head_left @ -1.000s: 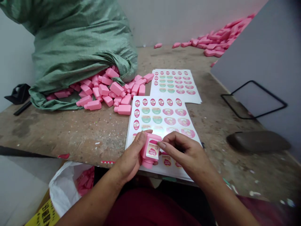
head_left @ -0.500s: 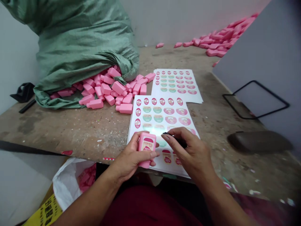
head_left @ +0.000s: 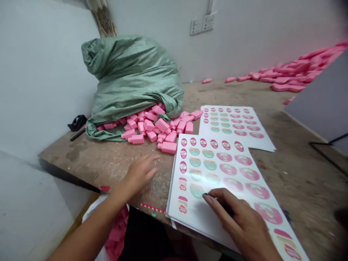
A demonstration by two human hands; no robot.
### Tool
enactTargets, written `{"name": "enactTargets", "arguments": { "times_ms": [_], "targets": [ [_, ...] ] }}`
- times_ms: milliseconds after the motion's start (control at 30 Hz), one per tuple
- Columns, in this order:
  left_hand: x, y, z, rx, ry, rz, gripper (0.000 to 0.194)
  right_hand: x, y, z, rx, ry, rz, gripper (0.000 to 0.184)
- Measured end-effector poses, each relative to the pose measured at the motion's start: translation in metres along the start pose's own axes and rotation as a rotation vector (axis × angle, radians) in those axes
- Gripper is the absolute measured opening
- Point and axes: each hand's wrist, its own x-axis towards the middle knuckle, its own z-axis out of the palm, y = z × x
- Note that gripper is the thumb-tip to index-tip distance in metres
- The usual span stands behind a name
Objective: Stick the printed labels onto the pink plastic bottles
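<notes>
**A:** What's furthest left?

**B:** At ten o'clock, a small black holder (head_left: 77,122) and a black stick (head_left: 77,135) lie on the wooden table (head_left: 89,159). Just beside them, at eleven, sits a green woven sack (head_left: 130,79).

**A:** And the left hand (head_left: 140,174)?

**B:** It's blurred, hovering over the table at eleven o'clock. The fingers look spread wide and empty, near the heap of pink plastic bottles (head_left: 163,127) spilling from the sack at twelve.

**A:** What's to the right of that?

**B:** A sticker sheet (head_left: 217,181) lies at one o'clock, with rows of round pink and green labels. A second sticker sheet (head_left: 233,123) lies beyond it, touching its far edge.

**A:** And the right hand (head_left: 239,221)?

**B:** It's at two o'clock, resting on the near sticker sheet. Its fingers are drawn narrow around a dark thing (head_left: 227,207), mostly hidden, so I can't tell what it is. Loose pink bottles (head_left: 293,76) lie farther off, at one o'clock, against the wall.
</notes>
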Motion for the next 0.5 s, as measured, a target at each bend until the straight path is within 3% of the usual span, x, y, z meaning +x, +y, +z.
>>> {"name": "enactTargets", "arguments": {
  "times_ms": [133, 233, 300, 400, 500],
  "targets": [
    [0.079, -0.002, 0.058, -0.014, -0.012, 0.056, 0.034, -0.003, -0.007, 0.006, -0.084, -0.068, -0.053, 0.034],
    [0.102, -0.010, 0.074, -0.031, -0.016, -0.003, 0.027, -0.003, -0.001, 0.005, -0.121, -0.133, -0.054, 0.029],
    [0.105, -0.013, 0.073, -0.050, -0.023, -0.042, 0.027, -0.003, 0.005, 0.002, -0.146, -0.136, -0.064, 0.026],
    [0.093, -0.012, 0.064, -0.081, -0.009, -0.084, 0.043, -0.002, 0.006, -0.004, -0.199, -0.146, -0.094, 0.022],
    [0.063, 0.000, 0.059, -0.508, -0.004, -0.185, 0.055, -0.002, -0.003, -0.005, -0.246, -0.134, -0.129, 0.020]
  ]
}}
